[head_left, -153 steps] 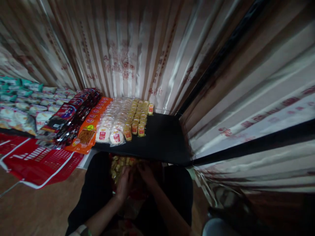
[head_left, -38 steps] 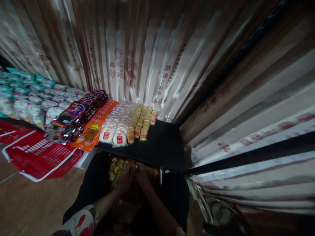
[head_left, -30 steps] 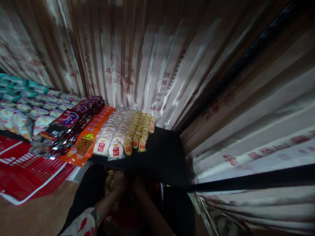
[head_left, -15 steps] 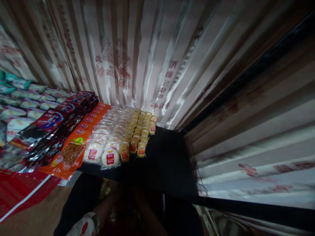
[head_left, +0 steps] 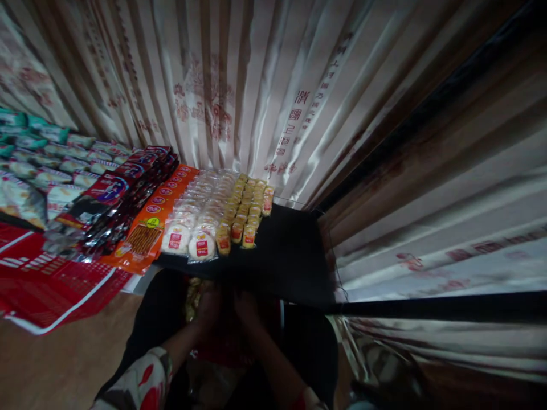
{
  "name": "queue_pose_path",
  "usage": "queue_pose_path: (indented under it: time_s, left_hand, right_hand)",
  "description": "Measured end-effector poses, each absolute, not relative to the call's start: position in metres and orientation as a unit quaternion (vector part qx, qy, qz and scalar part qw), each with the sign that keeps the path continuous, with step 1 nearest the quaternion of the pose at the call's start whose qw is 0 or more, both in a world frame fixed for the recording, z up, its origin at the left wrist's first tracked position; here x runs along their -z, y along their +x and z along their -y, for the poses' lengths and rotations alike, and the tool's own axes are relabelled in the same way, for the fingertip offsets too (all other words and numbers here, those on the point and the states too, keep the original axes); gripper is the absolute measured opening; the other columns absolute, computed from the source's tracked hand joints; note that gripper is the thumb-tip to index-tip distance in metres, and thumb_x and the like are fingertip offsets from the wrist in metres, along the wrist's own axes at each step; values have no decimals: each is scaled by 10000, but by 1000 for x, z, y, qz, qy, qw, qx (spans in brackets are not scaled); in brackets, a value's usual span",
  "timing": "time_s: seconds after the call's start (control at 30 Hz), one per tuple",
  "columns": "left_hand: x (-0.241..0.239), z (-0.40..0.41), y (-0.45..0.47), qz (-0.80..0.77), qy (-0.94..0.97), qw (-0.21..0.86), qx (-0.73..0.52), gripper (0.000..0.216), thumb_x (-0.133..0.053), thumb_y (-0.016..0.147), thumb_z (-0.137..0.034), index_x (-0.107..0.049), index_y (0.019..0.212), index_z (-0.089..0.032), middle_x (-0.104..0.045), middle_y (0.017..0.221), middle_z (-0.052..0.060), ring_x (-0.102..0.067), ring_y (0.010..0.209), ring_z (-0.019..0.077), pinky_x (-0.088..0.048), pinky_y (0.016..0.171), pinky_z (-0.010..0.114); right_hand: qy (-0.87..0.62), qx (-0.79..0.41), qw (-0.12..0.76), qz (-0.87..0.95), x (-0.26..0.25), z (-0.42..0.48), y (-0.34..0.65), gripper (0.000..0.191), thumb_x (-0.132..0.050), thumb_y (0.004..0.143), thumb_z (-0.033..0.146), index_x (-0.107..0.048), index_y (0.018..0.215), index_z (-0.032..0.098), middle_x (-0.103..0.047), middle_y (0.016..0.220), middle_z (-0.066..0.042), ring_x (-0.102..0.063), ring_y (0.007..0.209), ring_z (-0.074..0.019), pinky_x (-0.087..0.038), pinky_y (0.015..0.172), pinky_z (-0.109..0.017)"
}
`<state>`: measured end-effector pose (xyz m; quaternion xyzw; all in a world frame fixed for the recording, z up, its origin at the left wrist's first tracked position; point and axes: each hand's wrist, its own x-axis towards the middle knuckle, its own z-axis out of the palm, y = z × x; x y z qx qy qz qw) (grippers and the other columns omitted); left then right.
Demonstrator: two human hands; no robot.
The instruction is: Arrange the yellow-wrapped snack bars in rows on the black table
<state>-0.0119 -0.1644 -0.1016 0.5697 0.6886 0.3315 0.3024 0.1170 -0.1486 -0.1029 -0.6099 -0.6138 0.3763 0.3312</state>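
Observation:
Both hands are low in deep shadow between the dark-clad knees, below the front edge of the black table (head_left: 294,256). My left hand (head_left: 209,307) is beside some shiny gold-wrapped pieces (head_left: 193,302). Just to its right, my right hand (head_left: 245,307) reaches in at the same height. Fingers of both hands are lost in the dark, so what they hold cannot be made out. Under the forearms lies something dark red (head_left: 226,350), its shape unclear. On the table ahead stand rows of small yellow packets (head_left: 250,236) and clear-wrapped round white crackers (head_left: 203,245).
Further left are an orange snack bag (head_left: 147,239), a stack of dark red bags (head_left: 111,193) and white-and-green packets (head_left: 55,176). A red plastic basket (head_left: 85,290) is at the lower left. Printed curtains (head_left: 248,85) hang behind and to the right.
The view has tilted down, so table and goods sit higher in the picture and more of both forearms shows. The goods keep their arrangement.

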Motion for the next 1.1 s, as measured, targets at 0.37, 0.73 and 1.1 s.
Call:
queue_pose_path:
  time_s: [0.37,0.73,1.1]
  left_hand:
    - [58,223,-12,-606,741,122,-262,283,-418,842,-132,-601,1041,-212,-566,1010,72,-528,962,190,-475,839,328]
    - [9,237,-5,-561,719,107,-396,179,-423,851,-172,-594,898,-192,-502,1218,83,-438,1210,217,-439,974,401]
    - [-28,192,50,-559,597,300,-491,98,-469,830,-202,-564,831,-180,-479,1195,81,-551,1056,177,-499,880,344]
  right_hand:
    - [-647,-453,429,438,66,190,114,315,-597,695,377,-622,951,194,-674,994,-67,-610,948,-204,-455,883,-343]
    - [-585,-562,496,310,2,217,132,443,-635,622,315,-522,1037,209,-658,973,-47,-633,873,-210,-515,764,-329]
    - [-496,-623,488,357,-40,189,171,357,-663,668,361,-596,974,190,-690,881,-41,-647,790,-199,-503,723,-313]
